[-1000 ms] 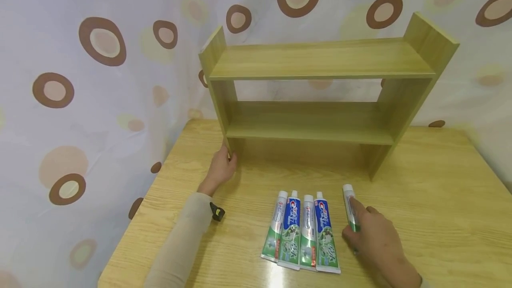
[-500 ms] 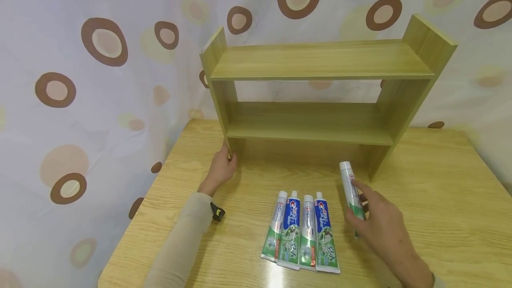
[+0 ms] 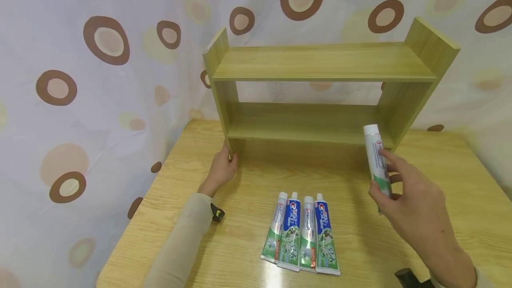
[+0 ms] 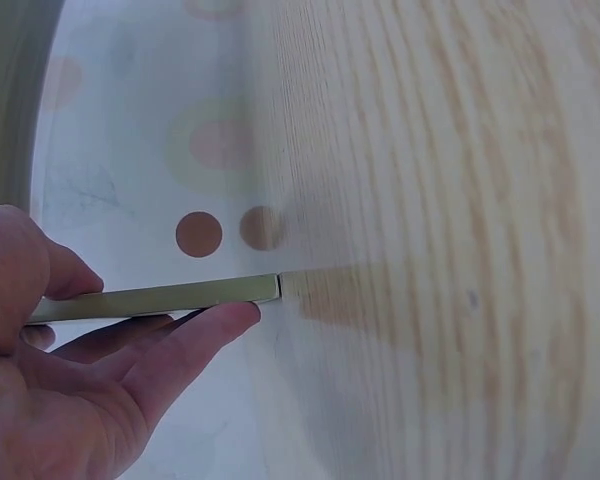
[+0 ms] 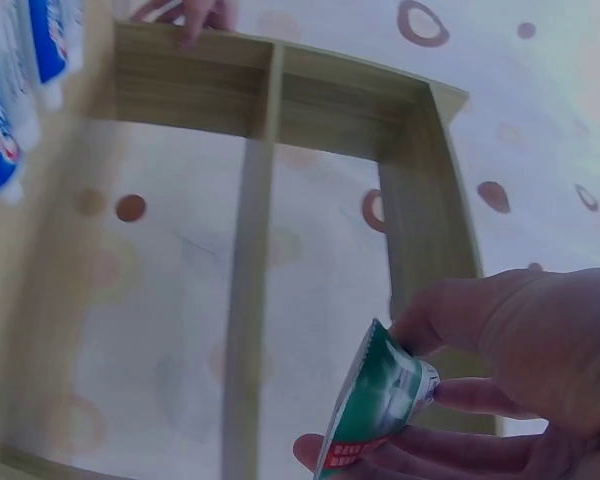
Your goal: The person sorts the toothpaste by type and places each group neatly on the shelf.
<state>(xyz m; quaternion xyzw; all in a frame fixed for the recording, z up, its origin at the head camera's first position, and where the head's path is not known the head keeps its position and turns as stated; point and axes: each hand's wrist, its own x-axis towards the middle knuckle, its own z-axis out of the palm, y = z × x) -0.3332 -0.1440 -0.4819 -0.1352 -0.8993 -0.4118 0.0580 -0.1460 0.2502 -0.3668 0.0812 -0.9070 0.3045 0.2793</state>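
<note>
My right hand (image 3: 418, 203) grips a white and green toothpaste tube (image 3: 377, 159), cap upward, in front of the right end of a wooden shelf unit (image 3: 312, 134). In the right wrist view, the tube's flat green end (image 5: 375, 405) shows between thumb and fingers. My left hand (image 3: 219, 170) holds the lower part of the unit's left side panel; in the left wrist view the thumb lies on one face of that panel (image 4: 180, 297) and fingers on the other. Several more toothpaste tubes (image 3: 291, 232), white-green and blue-green, lie side by side on the table.
The shelf unit stands on a wooden table (image 3: 168, 217), with an upper board (image 3: 320, 61) between raised side panels. Behind and to the left hangs a pale wall covering (image 3: 120, 146) with brown ring patterns.
My right hand has lifted the toothpaste tube off the table and carried it up and to the right, toward the shelf unit. The left hand stays on the side panel.
</note>
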